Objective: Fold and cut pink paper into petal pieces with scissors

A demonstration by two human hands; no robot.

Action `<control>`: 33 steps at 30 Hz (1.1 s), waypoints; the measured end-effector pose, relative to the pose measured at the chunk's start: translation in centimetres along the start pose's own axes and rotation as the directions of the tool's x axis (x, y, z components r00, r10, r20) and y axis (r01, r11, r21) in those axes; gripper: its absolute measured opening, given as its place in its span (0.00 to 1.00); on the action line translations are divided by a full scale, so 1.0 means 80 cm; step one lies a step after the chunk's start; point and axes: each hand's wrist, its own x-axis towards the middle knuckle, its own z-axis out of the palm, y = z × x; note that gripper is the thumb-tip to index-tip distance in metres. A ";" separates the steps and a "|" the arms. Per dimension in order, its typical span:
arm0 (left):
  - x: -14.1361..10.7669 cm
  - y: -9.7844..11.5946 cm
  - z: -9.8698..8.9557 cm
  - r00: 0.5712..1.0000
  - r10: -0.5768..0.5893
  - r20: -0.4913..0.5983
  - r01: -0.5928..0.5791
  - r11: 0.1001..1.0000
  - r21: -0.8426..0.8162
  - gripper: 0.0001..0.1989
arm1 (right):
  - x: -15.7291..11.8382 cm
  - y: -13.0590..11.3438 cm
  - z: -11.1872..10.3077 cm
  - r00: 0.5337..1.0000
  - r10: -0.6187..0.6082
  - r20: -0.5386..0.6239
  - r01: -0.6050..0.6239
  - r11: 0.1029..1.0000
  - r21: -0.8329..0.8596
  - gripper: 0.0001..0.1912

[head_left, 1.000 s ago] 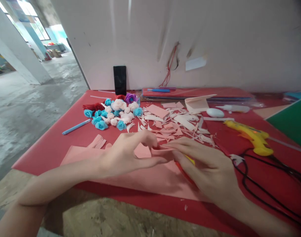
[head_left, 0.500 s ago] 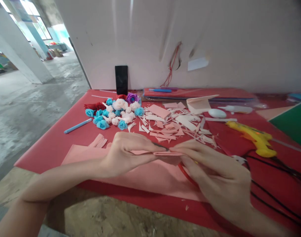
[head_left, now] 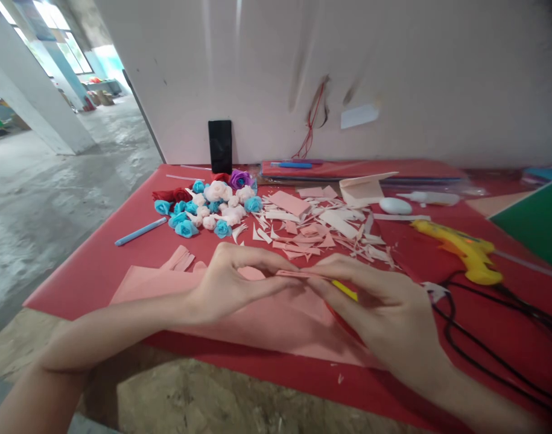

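Observation:
My left hand (head_left: 233, 280) and my right hand (head_left: 377, 301) meet over a large pink paper sheet (head_left: 276, 322) lying on the red table (head_left: 99, 265). Both pinch a small folded pink paper piece (head_left: 294, 273) between thumb and fingertips, holding it flat just above the sheet. Under my right palm a yellow and red scissor handle (head_left: 344, 290) shows; the rest of it is hidden. A heap of pink paper scraps (head_left: 323, 232) lies just beyond my hands.
A cluster of small blue, white, red and purple paper roses (head_left: 207, 208) sits at the back left, a blue pen (head_left: 140, 232) beside it. A yellow glue gun (head_left: 461, 250) with black cable (head_left: 466, 337) lies right. A black phone (head_left: 220, 146) leans on the wall. Green sheet (head_left: 536, 220) far right.
My hands have pressed the small pink piece flatter and shifted slightly; the right hand lowered so the red scissor handle is mostly covered. Nothing else on the table moved.

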 end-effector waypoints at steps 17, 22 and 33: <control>0.007 -0.017 -0.001 0.981 -0.193 0.023 0.193 0.981 -0.008 0.07 | 0.007 0.021 0.008 0.793 0.478 0.379 -0.582 0.779 0.235 0.11; 0.005 -0.031 0.003 0.965 -0.224 0.136 0.236 0.968 -0.080 0.08 | 0.009 0.015 0.010 0.798 0.559 0.226 -0.603 0.748 0.278 0.12; 0.001 -0.036 0.007 0.988 -0.128 0.090 0.136 0.987 -0.091 0.07 | 0.008 0.020 0.015 0.799 0.551 0.242 -0.601 0.731 0.323 0.10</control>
